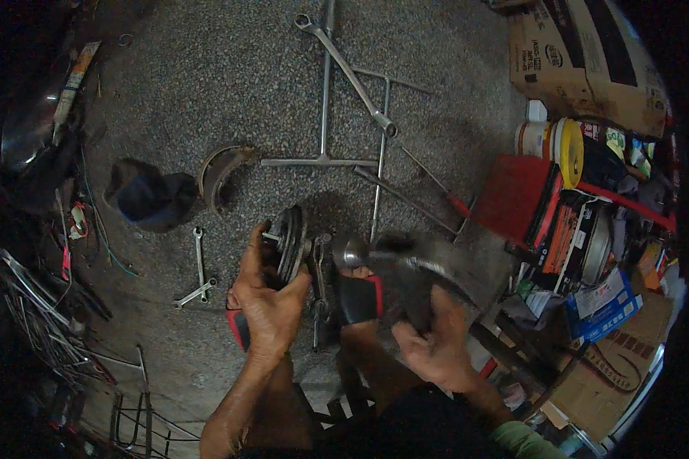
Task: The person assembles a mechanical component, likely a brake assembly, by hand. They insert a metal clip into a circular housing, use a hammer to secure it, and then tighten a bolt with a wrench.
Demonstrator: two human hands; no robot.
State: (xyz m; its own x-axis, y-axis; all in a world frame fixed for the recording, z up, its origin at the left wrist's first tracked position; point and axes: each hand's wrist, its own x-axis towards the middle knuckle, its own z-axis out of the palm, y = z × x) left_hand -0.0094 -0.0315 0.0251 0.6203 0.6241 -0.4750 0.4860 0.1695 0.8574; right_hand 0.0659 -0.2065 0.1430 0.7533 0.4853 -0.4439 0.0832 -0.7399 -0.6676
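My left hand (272,314) grips a round, grooved metal disc (289,245) on edge, its thumb and fingers on opposite sides. A short pin sticks out of the disc's left side. To the right, my right hand (436,344) is closed on a dark part with a curved shiny edge (432,268), too motion-blurred to name. A rounded metal knob (352,251) shows at that part's left end; whether they are joined I cannot tell. Between my feet stands or lies a narrow metal piece (319,287), partly hidden. A curved brake shoe (220,180) lies beyond my left hand.
My red-trimmed footwear (360,298) rests on the floor. Ahead lie a double-ended ring wrench (352,76), a T-handle bar (325,115) and a red-handled screwdriver (458,203). Small wrenches (200,264) and a dark cloth-like bundle (147,195) are left; cartons (574,69) and a red box (517,195) are right.
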